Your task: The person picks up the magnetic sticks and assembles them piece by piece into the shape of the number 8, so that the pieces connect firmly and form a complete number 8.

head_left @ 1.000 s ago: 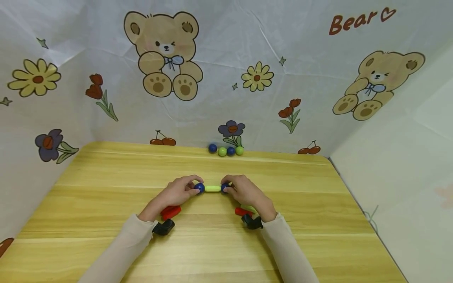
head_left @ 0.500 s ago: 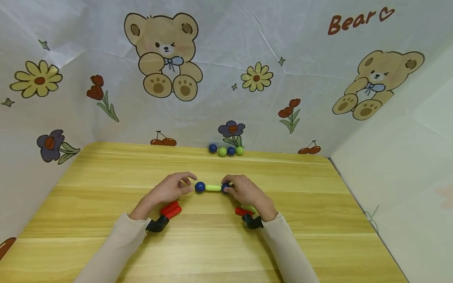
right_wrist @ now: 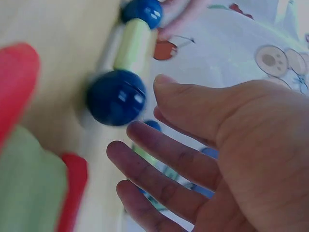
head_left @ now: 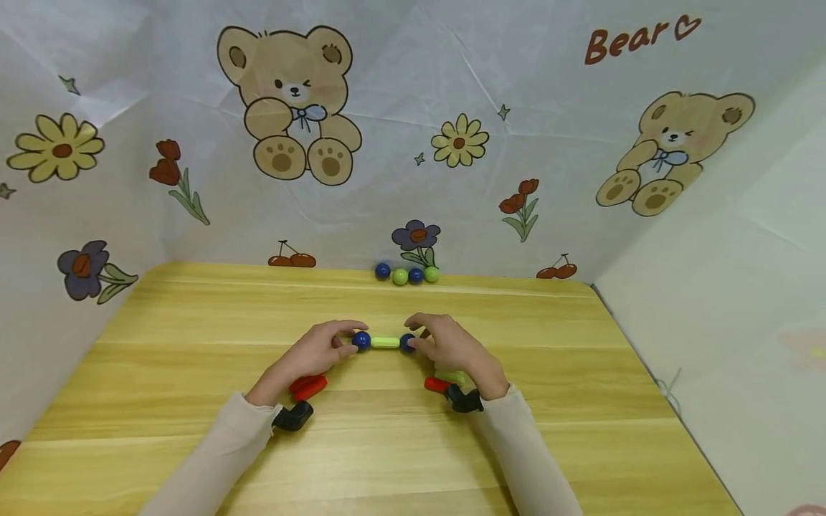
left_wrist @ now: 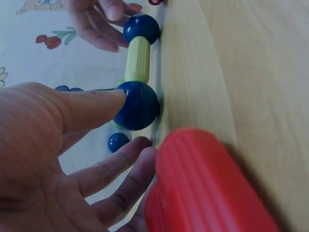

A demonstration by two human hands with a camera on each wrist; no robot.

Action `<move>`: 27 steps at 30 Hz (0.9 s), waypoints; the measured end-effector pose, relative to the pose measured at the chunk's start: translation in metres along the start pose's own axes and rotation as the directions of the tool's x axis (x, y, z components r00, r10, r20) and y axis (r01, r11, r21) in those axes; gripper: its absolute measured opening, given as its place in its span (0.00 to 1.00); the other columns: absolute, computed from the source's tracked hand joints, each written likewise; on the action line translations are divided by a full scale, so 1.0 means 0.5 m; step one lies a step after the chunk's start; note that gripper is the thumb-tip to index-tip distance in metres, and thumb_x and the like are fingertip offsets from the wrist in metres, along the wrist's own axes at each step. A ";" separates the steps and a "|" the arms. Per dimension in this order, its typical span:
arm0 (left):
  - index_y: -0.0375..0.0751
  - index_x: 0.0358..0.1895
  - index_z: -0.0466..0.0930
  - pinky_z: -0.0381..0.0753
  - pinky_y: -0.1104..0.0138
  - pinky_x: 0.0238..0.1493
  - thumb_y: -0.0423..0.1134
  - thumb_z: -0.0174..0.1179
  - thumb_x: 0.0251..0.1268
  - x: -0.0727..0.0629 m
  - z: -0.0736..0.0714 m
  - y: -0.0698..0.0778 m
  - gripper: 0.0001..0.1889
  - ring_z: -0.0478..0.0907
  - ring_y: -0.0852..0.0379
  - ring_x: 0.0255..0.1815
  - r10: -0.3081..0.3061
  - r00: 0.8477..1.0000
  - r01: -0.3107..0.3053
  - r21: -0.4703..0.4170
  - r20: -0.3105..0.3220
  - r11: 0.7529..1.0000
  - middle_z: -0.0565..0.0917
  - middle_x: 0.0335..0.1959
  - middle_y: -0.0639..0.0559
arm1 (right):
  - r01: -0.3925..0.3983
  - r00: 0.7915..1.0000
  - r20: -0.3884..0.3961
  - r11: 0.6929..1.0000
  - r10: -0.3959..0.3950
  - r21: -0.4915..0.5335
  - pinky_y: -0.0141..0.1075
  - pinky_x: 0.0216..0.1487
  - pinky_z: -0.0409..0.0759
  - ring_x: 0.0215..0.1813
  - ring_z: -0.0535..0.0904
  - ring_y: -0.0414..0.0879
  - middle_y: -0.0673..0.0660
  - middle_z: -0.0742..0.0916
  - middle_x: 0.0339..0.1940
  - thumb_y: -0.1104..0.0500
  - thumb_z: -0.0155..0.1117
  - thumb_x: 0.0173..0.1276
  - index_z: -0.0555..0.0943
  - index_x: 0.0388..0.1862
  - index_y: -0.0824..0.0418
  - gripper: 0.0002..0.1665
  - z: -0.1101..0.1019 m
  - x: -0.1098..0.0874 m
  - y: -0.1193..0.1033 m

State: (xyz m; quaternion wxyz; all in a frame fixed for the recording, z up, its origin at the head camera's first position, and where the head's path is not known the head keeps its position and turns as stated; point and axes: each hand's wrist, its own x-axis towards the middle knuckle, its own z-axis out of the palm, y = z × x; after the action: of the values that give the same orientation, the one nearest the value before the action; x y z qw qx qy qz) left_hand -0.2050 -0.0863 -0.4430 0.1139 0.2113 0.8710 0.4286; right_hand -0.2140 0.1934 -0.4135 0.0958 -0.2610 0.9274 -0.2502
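A pale green rod (head_left: pixel 385 342) lies on the table with a blue ball at each end. My left hand (head_left: pixel 316 351) holds the left blue ball (head_left: pixel 361 341); in the left wrist view its thumb (left_wrist: pixel 104 104) presses on that ball, while the index fingertip is hidden. At the other end, my right hand (head_left: pixel 452 347) is spread beside the right blue ball (right_wrist: pixel 116 97). The right wrist view shows a gap between this ball and the thumb and fingers.
Red rods (head_left: pixel 310 388) lie below my left wrist. Another red rod (head_left: pixel 437 385) and a pale green rod (head_left: pixel 452 375) lie under my right wrist. A row of blue and green balls (head_left: pixel 400 276) sits at the table's back edge, against a printed cloth.
My left hand let go of the left ball and drew back, then returned to it. My right hand has loosened from the right ball. The view has shifted slightly.
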 end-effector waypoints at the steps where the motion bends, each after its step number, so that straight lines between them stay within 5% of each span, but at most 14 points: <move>1: 0.40 0.67 0.78 0.72 0.66 0.31 0.32 0.62 0.73 0.000 0.001 -0.001 0.21 0.73 0.55 0.33 0.003 1.000 -0.003 0.001 -0.003 1.000 0.83 0.59 0.35 | 0.000 1.000 -0.007 1.000 0.000 0.005 0.47 0.53 0.84 0.52 0.86 0.54 0.61 0.86 0.59 0.59 0.63 0.78 0.79 0.65 0.65 0.21 -0.005 -0.004 0.002; 17: 0.41 0.63 0.80 0.71 0.63 0.35 0.31 0.61 0.73 0.003 0.009 -0.005 0.18 0.73 0.53 0.36 0.001 1.000 0.000 0.040 -0.030 0.999 0.84 0.55 0.36 | -0.026 1.000 0.007 0.999 0.026 0.026 0.47 0.53 0.84 0.50 0.86 0.57 0.63 0.87 0.54 0.66 0.61 0.76 0.82 0.58 0.68 0.14 -0.032 -0.076 0.067; 27: 0.39 0.63 0.80 0.73 0.63 0.37 0.30 0.60 0.74 0.004 0.010 -0.003 0.17 0.75 0.52 0.37 0.013 0.999 -0.012 0.023 -0.036 1.000 0.84 0.55 0.35 | -0.035 0.998 0.056 0.999 0.034 0.021 0.46 0.54 0.84 0.50 0.86 0.53 0.61 0.88 0.52 0.69 0.63 0.74 0.83 0.56 0.67 0.13 -0.029 -0.078 0.074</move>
State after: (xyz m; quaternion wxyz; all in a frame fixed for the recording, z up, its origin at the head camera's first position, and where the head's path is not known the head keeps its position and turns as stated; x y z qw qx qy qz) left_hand -0.2053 -0.0828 -0.4473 0.0932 0.2102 0.8764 0.4231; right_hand -0.2016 0.2475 -0.4181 0.1289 -0.2508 0.9259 -0.2514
